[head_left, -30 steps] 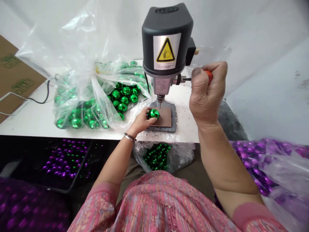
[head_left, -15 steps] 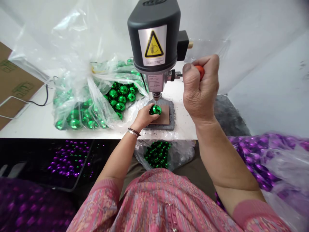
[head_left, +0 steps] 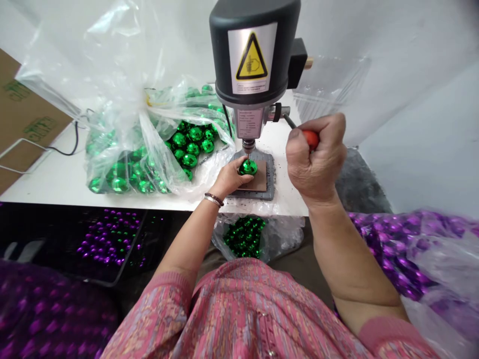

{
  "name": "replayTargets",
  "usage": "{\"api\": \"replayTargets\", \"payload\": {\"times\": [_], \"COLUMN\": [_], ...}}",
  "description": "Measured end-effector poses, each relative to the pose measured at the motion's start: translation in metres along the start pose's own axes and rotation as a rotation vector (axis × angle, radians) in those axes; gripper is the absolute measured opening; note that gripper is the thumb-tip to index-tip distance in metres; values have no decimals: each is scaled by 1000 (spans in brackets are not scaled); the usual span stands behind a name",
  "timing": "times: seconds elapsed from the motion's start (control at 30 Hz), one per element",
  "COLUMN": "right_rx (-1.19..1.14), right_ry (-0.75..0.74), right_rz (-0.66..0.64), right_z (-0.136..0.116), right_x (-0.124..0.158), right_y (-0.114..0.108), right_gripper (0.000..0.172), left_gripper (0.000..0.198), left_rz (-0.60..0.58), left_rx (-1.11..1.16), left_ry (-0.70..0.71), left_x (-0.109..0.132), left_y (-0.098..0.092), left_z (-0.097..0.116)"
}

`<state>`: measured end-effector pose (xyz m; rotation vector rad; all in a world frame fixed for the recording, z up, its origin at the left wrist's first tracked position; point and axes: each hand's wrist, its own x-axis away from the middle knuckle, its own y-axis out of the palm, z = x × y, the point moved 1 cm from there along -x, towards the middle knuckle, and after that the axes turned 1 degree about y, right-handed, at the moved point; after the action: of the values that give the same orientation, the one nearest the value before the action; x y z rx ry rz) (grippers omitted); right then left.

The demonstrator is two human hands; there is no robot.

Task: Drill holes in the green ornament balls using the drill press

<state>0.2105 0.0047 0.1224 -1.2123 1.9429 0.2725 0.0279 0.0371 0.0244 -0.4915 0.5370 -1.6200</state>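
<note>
Head view is looking down on a person working at a white workbench [head_left: 45, 187], in front of a black benchtop drill press [head_left: 252, 55] with a yellow warning label. The left hand [head_left: 229, 179] is cupping a shiny green bauble [head_left: 248, 167] from its 9 o'clock side, with the fingers curled closely around its flank. The hand is holding the bauble just beneath the drill chuck [head_left: 248, 145], above a brown pad [head_left: 260, 180] on a grey base plate [head_left: 271, 175]; whether the bit is touching the bauble is too small to tell. The right hand [head_left: 316, 157] is clenching an orange-red lever handle [head_left: 311, 139] at the drill's 3 o'clock side, its fingers pressed together in a tight fist. Judging by its mirror finish, the bauble is probably light, thin-walled, fragile and slippery, so a gentle all-round cradle on its lower body looks safer than a hard pinch. A clear plastic bag [head_left: 153, 149] of green baubles is slumping at the drill's 9 o'clock, and a smaller bag of green baubles [head_left: 279, 239] is sitting at 6 o'clock below the bench edge. A black tray of purple baubles [head_left: 129, 254] is lying at 7 o'clock, a bag of purple baubles [head_left: 441, 259] is filling 4 o'clock, and a cardboard sheet [head_left: 26, 94] is leaning at 10 o'clock.
</note>
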Motion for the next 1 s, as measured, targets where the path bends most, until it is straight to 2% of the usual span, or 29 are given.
{"api": "replayTargets", "payload": {"times": [0.2,0.43,0.6,0.77,0.87,1.0], "right_rx": [39,73,39,48,20,-22], "right_ry": [-54,-208,-208,-241,-247,-180], "right_rz": [28,120,203,232,251,220], "right_z": [7,12,16,21,15,0], "right_x": [9,17,24,33,23,-5], "right_y": [3,10,16,21,19,16], "right_gripper": [20,14,15,16,15,22], "left_gripper": [73,74,74,73,74,69], "left_rz": [-11,-23,-35,-25,-24,-6], "left_rx": [25,19,44,39,40,73], "left_ry": [-13,-3,3,0,-14,5], "left_x": [1,2,2,2,1,7], "left_y": [-1,-2,-2,-2,0,0], "left_z": [-2,-3,-5,-4,-4,-5]}}
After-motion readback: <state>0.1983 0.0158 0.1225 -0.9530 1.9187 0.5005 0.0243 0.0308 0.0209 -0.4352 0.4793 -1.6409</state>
